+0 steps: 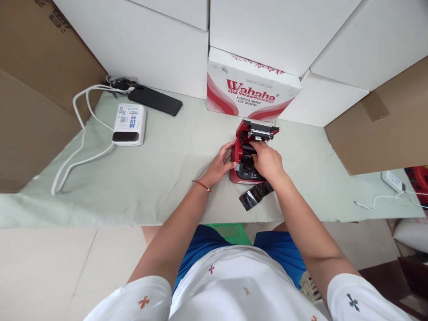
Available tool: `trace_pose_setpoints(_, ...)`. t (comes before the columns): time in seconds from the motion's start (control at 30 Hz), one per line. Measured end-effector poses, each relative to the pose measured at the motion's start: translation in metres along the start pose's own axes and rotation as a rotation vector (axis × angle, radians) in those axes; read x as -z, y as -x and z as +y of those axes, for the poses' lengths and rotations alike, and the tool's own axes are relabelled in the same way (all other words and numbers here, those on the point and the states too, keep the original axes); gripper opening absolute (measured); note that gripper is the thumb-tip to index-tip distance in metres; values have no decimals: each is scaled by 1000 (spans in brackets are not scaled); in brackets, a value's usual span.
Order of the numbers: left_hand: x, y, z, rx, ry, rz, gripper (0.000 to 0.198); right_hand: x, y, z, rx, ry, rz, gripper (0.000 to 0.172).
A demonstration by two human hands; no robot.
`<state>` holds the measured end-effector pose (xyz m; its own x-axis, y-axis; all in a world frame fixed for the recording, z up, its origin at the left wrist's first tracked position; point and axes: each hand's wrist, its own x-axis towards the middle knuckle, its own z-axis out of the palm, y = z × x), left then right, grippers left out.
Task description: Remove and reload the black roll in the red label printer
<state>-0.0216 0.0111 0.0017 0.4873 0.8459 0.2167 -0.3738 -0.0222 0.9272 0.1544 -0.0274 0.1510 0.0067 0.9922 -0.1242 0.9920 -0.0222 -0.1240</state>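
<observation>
A small red printer [238, 134] stands on the pale green table top [167, 169] with its lid raised toward the back. My left hand [220, 166] grips the printer's left side, fingers curled round its edge. My right hand [267, 161] reaches into the open compartment, fingers pressed on a black roll inside. A strip of dark glossy film [254, 196] trails out from the front of the printer and lies on the table near the edge.
A white and red Wahaha carton [250, 89] stands just behind the printer among plain white boxes. At the left lie a white device [129, 124] with a white cable [80, 151] and a black phone [155, 100]. Brown cardboard [384, 125] leans at the right.
</observation>
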Motion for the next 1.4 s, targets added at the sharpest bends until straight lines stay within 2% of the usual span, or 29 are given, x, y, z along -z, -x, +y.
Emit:
trace_pose_setpoints(0.13,1,0,0,7,-19,1,89,-1,-5,2,-30,-33,40,58)
trace_pose_setpoints(0.3,-1,1,4,3,10,1,85,-11,-6,23,-25,-379,62,54)
trace_pose_setpoints(0.4,-1,2,4,-3,22,5,84,-17,-6,32,-18,-480,63,51)
trace_pose_setpoints(0.7,0,3,6,-1,-8,-11,83,-17,-16,30,-9,-339,93,42)
trace_pose_setpoints(0.8,-1,3,7,0,-11,-8,84,-17,4,25,106,-410,196,32)
trace_pose_setpoints(0.9,-1,3,5,10,0,-7,85,-22,42,14,266,-419,381,26)
trace_pose_setpoints(0.97,0,2,4,9,-12,-10,86,-30,71,7,340,-388,457,26)
trace_pose_setpoints(1.07,1,1,0,3,-37,-6,88,-47,105,2,399,-329,461,36)
trace_pose_setpoints(1.13,2,1,-1,1,-47,4,89,-56,117,3,417,-296,446,46)
trace_pose_setpoints(1.2,2,1,1,-6,-59,4,88,-62,122,6,416,-283,433,53)
trace_pose_setpoints(1.3,2,0,6,-7,-88,0,84,-64,123,7,388,-292,427,54)
trace_pose_setpoints(1.4,3,-10,16,-18,-145,55,86,-65,122,7,363,-306,412,54)
